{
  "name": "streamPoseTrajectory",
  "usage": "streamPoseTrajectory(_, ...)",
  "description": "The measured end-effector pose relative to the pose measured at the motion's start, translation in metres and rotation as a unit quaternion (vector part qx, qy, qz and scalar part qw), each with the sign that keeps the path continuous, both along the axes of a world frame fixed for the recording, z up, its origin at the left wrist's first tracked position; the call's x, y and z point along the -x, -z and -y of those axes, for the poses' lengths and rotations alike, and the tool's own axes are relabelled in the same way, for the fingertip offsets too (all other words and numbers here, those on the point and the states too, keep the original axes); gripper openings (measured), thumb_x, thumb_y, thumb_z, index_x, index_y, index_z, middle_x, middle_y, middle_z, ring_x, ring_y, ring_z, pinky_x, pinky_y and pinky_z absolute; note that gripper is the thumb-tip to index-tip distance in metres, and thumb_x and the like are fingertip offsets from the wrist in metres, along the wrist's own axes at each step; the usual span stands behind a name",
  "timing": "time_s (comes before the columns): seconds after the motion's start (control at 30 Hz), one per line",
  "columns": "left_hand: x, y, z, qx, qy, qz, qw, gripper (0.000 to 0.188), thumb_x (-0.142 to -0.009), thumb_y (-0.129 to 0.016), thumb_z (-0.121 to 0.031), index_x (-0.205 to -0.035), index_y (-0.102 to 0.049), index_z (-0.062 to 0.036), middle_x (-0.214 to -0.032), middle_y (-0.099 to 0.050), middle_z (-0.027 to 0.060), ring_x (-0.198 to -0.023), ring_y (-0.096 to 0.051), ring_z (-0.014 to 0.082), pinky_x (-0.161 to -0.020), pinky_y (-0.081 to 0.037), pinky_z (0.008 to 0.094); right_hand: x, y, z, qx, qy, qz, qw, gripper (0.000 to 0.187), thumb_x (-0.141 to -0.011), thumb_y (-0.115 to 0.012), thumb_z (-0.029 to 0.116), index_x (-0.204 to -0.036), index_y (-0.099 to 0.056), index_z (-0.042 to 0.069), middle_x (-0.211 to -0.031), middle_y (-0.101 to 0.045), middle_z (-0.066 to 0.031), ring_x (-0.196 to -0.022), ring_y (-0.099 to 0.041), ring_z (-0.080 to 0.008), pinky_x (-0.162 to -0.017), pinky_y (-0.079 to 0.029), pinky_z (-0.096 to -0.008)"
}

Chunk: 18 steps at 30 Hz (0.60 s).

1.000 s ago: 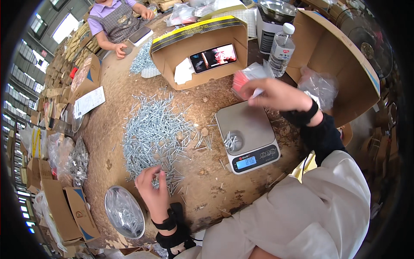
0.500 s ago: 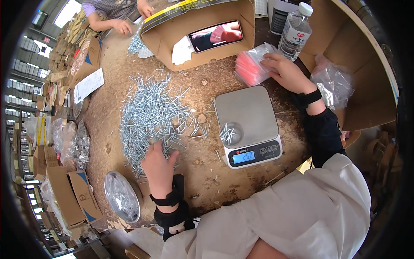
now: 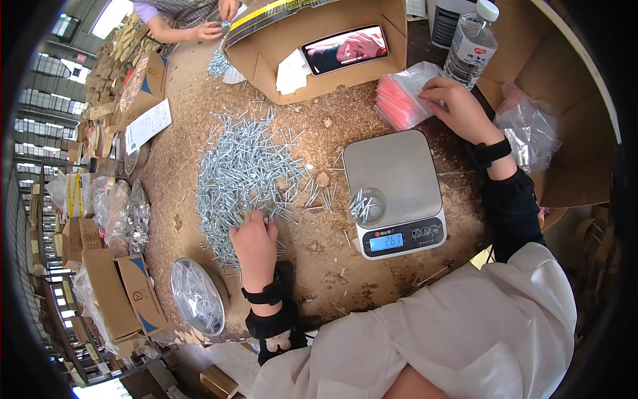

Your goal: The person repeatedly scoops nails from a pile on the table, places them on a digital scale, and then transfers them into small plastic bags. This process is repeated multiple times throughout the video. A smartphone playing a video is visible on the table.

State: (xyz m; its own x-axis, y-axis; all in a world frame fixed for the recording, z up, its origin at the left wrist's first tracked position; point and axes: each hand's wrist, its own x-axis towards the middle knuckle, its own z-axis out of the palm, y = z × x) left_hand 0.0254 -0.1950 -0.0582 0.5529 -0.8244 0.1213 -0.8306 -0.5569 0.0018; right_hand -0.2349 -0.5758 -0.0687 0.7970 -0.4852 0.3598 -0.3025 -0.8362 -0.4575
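Note:
A large heap of silvery screws (image 3: 232, 173) lies on the worn wooden table. At its near edge my left hand (image 3: 254, 245) has its fingertips drawn together on a few screws, partly hidden by the fingers. My right hand (image 3: 458, 110) pinches the edge of a clear plastic zip bag (image 3: 425, 83) at the stack of red-marked bags (image 3: 397, 103), beyond the scale. Between the hands stands a digital scale (image 3: 392, 173) with a lit display. On its plate, at the near left corner, sits a small round clear dish (image 3: 375, 207) holding several screws.
An open cardboard box (image 3: 359, 80) holds a propped phone (image 3: 345, 50). A water bottle (image 3: 470, 43) stands beyond my right hand, near a larger carton (image 3: 578, 100). A metal bowl (image 3: 198, 296) with plastic bags is at the near left. Another person's hands (image 3: 211, 30) work at the far left.
My left hand's fingers have drawn together at the heap. My right hand stays at the bags, its fingers more bent. The view has shifted slightly; the other person's hands have come closer together.

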Motion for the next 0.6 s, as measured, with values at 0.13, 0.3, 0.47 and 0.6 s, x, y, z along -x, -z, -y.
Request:
streamPoseTrajectory(0.13, -0.002, -0.01, -0.002, 0.063, -0.004, -0.056, 0.996, 0.01, -0.089, -0.067, -0.012, -0.095, -0.064, -0.0045, -0.082, -0.067, 0.0132, -0.074, -0.064, 0.0318, -0.079, -0.042, 0.0404, 0.0, 0.0, 0.001, 0.008, -0.01, 0.007, 1.0, 0.019, -0.082, -0.065, 0.0, -0.099, -0.073, -0.001, -0.104, -0.068, -0.0135, -0.1, -0.064, -0.0336, -0.087, -0.052, -0.0395)
streamPoseTrajectory(0.3, 0.023, -0.048, 0.012, 0.149, -0.007, -0.187, 0.971, 0.011, -0.092, -0.066, -0.013, -0.1, -0.065, -0.0049, -0.088, -0.066, 0.0095, -0.08, -0.06, 0.0272, -0.086, -0.04, 0.039, -0.003, 0.0, -0.001, 0.006, -0.011, 0.014, 1.0, 0.017, -0.083, -0.065, 0.001, -0.098, -0.072, -0.001, -0.103, -0.068, -0.0131, -0.099, -0.064, -0.0335, -0.087, -0.052, -0.0397)
streamPoseTrajectory(0.47, 0.069, -0.062, 0.055, 0.224, 0.162, -0.231, 0.933, 0.011, -0.09, -0.069, -0.007, -0.099, -0.065, -0.0014, -0.095, -0.067, 0.012, -0.087, -0.062, 0.0249, -0.082, -0.046, 0.0348, 0.0, -0.001, 0.0, 0.002, -0.008, 0.003, 1.0, 0.017, -0.083, -0.065, 0.002, -0.098, -0.072, -0.001, -0.102, -0.068, -0.0137, -0.099, -0.064, -0.034, -0.086, -0.052, -0.0402)
streamPoseTrajectory(0.6, 0.082, -0.057, 0.067, 0.179, 0.219, -0.314, 0.906, 0.02, -0.089, -0.071, -0.013, -0.106, -0.066, -0.0026, -0.1, -0.066, 0.0096, -0.091, -0.061, 0.0238, -0.085, -0.046, 0.0351, 0.0, 0.002, 0.001, 0.017, -0.023, 0.001, 1.0, 0.017, -0.083, -0.065, 0.003, -0.099, -0.071, -0.001, -0.102, -0.067, -0.014, -0.098, -0.064, -0.0347, -0.085, -0.052, -0.0405)
